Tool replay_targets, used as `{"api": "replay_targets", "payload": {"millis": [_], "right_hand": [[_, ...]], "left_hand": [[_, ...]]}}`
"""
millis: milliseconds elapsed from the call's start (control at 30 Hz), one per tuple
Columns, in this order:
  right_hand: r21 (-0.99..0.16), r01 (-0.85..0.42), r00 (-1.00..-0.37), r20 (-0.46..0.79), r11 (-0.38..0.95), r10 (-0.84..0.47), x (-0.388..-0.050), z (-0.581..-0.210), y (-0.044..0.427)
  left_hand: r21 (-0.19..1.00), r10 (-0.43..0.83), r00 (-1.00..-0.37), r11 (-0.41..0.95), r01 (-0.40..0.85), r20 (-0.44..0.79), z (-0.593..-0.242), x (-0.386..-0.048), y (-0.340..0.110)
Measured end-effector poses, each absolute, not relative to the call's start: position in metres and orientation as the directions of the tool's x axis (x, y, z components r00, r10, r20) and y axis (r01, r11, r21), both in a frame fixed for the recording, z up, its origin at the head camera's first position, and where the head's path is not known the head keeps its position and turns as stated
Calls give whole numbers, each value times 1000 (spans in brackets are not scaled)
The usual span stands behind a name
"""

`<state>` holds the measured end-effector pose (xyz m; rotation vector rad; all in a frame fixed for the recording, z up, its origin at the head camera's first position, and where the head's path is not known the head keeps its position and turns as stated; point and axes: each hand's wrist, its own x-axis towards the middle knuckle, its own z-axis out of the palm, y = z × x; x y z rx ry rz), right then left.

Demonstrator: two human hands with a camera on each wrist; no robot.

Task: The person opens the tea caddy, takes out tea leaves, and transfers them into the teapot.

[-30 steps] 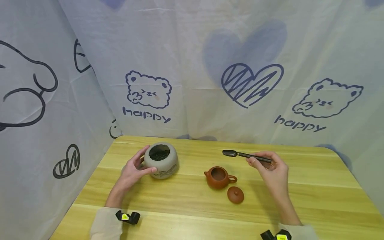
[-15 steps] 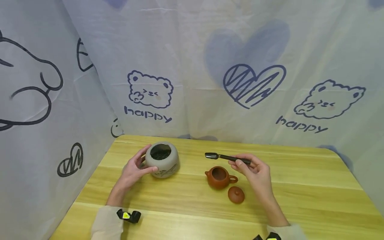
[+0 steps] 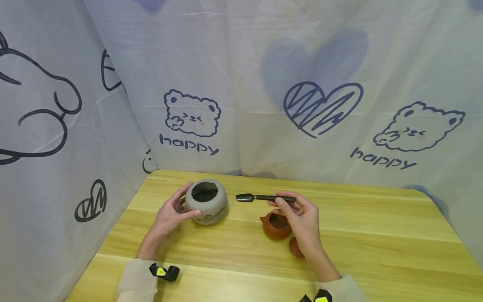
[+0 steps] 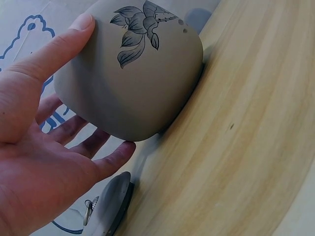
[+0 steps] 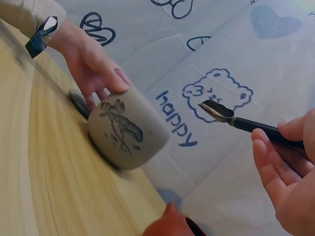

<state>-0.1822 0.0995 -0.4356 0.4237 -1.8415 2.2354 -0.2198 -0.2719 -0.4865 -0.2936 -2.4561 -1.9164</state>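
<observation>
A round grey tea jar [image 3: 213, 214] with a painted flower stands on the table, dark tea leaves [image 3: 205, 194] inside. My left hand [image 3: 168, 217] grips it from the left, thumb in front and fingers behind. My right hand [image 3: 303, 220] pinches the dark handle of a tea scoop [image 3: 245, 197] between thumb and fingers. The scoop's head points left, in the air just right of the jar and apart from it. Below this hand sits a brown clay teapot [image 3: 274, 230], uncovered, its handle hidden by the hand. Its lid [image 3: 294, 248] lies nearer me, partly behind my wrist.
A wooden table [image 3: 226, 260] carries everything, with a printed cloth [image 3: 249, 138] hanging behind it and to the left. In the left wrist view, a grey lid-like disc [image 4: 110, 206] with a small metal ring lies beside the jar, below my fingers.
My right hand has carried the tea scoop left, passing above the teapot toward the jar, and now covers part of the teapot and its lid. My left hand stays on the jar.
</observation>
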Motion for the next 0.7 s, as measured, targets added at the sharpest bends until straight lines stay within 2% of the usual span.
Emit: {"api": "replay_targets", "payload": {"millis": [167, 333, 700], "right_hand": [[-923, -336, -942, 335, -187, 39, -189, -434, 78], [-902, -353, -935, 347, -248, 70, -200, -432, 58], [-897, -339, -936, 353, -284, 2, -222, -425, 23]], "left_hand": [[958, 134, -983, 240, 154, 125, -487, -220, -272], [958, 132, -983, 239, 156, 128, -487, -219, -272], [960, 135, -983, 234, 154, 125, -486, -220, -271]]}}
